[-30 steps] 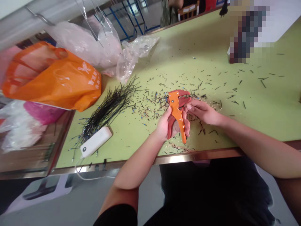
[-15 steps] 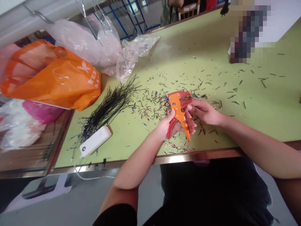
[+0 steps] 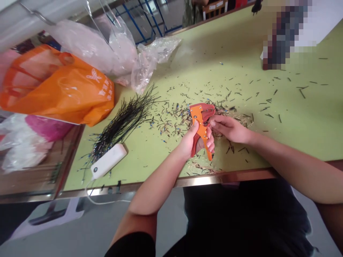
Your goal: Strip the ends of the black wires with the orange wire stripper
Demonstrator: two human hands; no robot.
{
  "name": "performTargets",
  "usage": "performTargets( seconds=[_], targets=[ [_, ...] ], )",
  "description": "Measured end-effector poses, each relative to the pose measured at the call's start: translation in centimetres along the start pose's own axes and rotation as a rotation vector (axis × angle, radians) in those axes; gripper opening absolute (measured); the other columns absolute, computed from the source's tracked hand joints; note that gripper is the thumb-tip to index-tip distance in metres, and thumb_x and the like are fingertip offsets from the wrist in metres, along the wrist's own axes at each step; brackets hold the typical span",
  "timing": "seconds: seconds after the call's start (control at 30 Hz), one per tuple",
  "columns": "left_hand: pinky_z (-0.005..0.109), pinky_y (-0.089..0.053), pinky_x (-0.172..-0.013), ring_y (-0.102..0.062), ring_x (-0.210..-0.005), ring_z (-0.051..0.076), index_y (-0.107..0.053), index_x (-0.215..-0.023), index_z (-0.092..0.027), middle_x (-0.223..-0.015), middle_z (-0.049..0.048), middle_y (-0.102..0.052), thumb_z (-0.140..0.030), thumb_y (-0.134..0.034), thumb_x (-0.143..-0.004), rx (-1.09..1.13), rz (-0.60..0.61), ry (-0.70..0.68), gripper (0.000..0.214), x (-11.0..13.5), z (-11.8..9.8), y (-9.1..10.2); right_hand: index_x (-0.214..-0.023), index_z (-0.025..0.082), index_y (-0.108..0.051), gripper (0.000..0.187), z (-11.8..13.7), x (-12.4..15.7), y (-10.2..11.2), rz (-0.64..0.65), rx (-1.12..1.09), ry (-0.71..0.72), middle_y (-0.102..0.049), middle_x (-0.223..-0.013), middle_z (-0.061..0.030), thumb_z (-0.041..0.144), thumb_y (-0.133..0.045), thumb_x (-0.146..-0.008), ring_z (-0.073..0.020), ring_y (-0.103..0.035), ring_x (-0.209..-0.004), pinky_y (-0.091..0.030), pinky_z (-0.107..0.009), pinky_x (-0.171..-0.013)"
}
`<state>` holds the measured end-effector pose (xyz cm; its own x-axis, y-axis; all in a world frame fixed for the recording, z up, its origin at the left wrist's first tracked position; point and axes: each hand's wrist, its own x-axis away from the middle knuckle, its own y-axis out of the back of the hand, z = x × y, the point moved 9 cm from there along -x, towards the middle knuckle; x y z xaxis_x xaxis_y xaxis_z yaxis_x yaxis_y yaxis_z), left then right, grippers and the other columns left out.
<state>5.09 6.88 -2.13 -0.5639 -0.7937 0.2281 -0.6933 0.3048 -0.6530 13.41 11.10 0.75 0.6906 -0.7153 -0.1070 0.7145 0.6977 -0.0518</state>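
My left hand (image 3: 190, 140) is wrapped round the handles of an orange and red wire stripper (image 3: 199, 117), its jaws up and to the right. At the jaw side, my right hand (image 3: 227, 127) pinches with thumb and forefinger; what lies between the fingertips is too small to make out, and they are close to the tool's red jaw. Under and around the tool, many short black wire bits (image 3: 171, 123), some with blue ends, are scattered. To the left lies a bundle of long black wires (image 3: 125, 117).
A white power bank (image 3: 108, 161) with a cable lies by the wire bundle. An orange bag (image 3: 80, 92) and clear plastic bags (image 3: 144, 67) stand at the left and back. The green table (image 3: 300, 132) has a metal front edge. A blurred-out object is at the back right.
The fingers of my left hand have closed further round the handles, which are squeezed closer together. The wire stripper and my right hand have shifted slightly left.
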Motion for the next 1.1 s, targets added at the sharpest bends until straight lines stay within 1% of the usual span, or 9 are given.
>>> performTargets(
  seconds=[0.1,0.2,0.4,0.53,0.7,0.8,0.9,1.0,1.1],
  targets=[
    [0.032,-0.057,-0.054,-0.061,-0.047,0.016,-0.063,-0.075,-0.018,-0.057,0.0009,-0.060,-0.083,-0.053,-0.095,-0.004,0.015,-0.022,0.069,0.0,-0.1,-0.2,-0.089,0.021,-0.061,0.043,-0.1,-0.2,-0.1,0.004,-0.019,0.017,-0.064,-0.084,-0.0021,0.061,-0.059,-0.105,-0.0158,-0.061,-0.077,-0.052,-0.032,-0.074],
    [0.030,-0.057,-0.052,-0.060,-0.046,0.015,-0.063,-0.074,-0.018,-0.056,0.0004,-0.059,-0.083,-0.062,-0.090,0.002,0.032,-0.032,0.067,0.1,-0.3,-0.6,-0.089,0.021,-0.060,0.044,-0.4,-0.2,-0.3,0.010,-0.068,-0.009,-0.063,-0.086,-0.0016,0.062,-0.060,-0.104,-0.0160,-0.060,-0.080,-0.052,-0.033,-0.076],
    [0.031,-0.056,-0.051,-0.058,-0.043,0.015,-0.062,-0.069,-0.018,-0.051,0.0009,-0.055,-0.087,-0.042,-0.097,-0.006,-0.038,-0.008,0.076,0.1,-0.2,-0.2,-0.088,0.021,-0.057,0.046,-0.8,-0.1,-0.6,-0.001,-0.069,-0.044,-0.056,-0.079,0.0015,0.065,-0.059,-0.104,-0.0129,-0.050,-0.068,-0.043,-0.030,-0.065],
    [0.028,-0.051,-0.045,-0.052,-0.037,0.013,-0.060,-0.065,-0.019,-0.047,-0.0004,-0.051,-0.085,-0.031,-0.100,0.008,-0.096,-0.008,0.080,0.0,0.0,0.3,-0.087,0.021,-0.057,0.047,-0.9,-0.2,-0.5,-0.020,-0.074,-0.063,-0.054,-0.079,0.0018,0.066,-0.061,-0.102,-0.0133,-0.050,-0.070,-0.043,-0.030,-0.065],
    [0.026,-0.048,-0.042,-0.047,-0.033,0.011,-0.058,-0.063,-0.019,-0.045,-0.0022,-0.047,-0.081,-0.034,-0.103,0.011,-0.114,-0.005,0.078,-0.1,0.1,0.3,-0.086,0.021,-0.057,0.046,-1.2,-0.2,-0.3,-0.047,-0.049,-0.095,-0.051,-0.077,0.0029,0.064,-0.062,-0.101,-0.0120,-0.045,-0.067,-0.040,-0.029,-0.062],
    [0.025,-0.047,-0.041,-0.046,-0.033,0.011,-0.057,-0.061,-0.019,-0.043,-0.0031,-0.044,-0.081,-0.040,-0.101,0.008,-0.090,0.000,0.076,-0.1,0.2,0.0,-0.085,0.021,-0.057,0.046,-1.3,-0.1,-0.3,-0.063,-0.051,-0.108,-0.051,-0.078,0.0027,0.064,-0.062,-0.101,-0.0122,-0.046,-0.068,-0.040,-0.029,-0.064],
    [0.023,-0.042,-0.038,-0.042,-0.031,0.009,-0.055,-0.058,-0.019,-0.041,-0.0045,-0.040,-0.082,-0.047,-0.099,0.006,-0.094,-0.014,0.075,-0.2,0.3,0.1,-0.085,0.021,-0.056,0.044,-1.2,-0.1,-0.6,-0.048,-0.024,-0.101,-0.050,-0.076,0.0033,0.062,-0.061,-0.102,-0.0121,-0.044,-0.066,-0.039,-0.029,-0.062],
    [0.023,-0.039,-0.038,-0.038,-0.030,0.008,-0.054,-0.057,-0.019,-0.041,-0.0053,-0.038,-0.081,-0.045,-0.100,0.014,-0.120,-0.017,0.076,-0.4,0.4,0.5,-0.083,0.022,-0.054,0.045,-0.8,-0.2,-0.5,-0.050,0.014,-0.074,-0.048,-0.074,0.0040,0.061,-0.058,-0.103,-0.0120,-0.042,-0.064,-0.037,-0.029,-0.060],
    [0.024,-0.044,-0.041,-0.044,-0.034,0.010,-0.056,-0.059,-0.018,-0.044,-0.0034,-0.042,-0.077,-0.041,-0.103,0.023,-0.117,-0.010,0.075,-0.4,0.1,0.6,-0.084,0.022,-0.056,0.042,-0.3,-0.3,0.3,-0.084,0.129,-0.049,-0.045,-0.070,0.0045,0.057,-0.055,-0.106,-0.0129,-0.041,-0.064,-0.036,-0.030,-0.061]
  ],
)
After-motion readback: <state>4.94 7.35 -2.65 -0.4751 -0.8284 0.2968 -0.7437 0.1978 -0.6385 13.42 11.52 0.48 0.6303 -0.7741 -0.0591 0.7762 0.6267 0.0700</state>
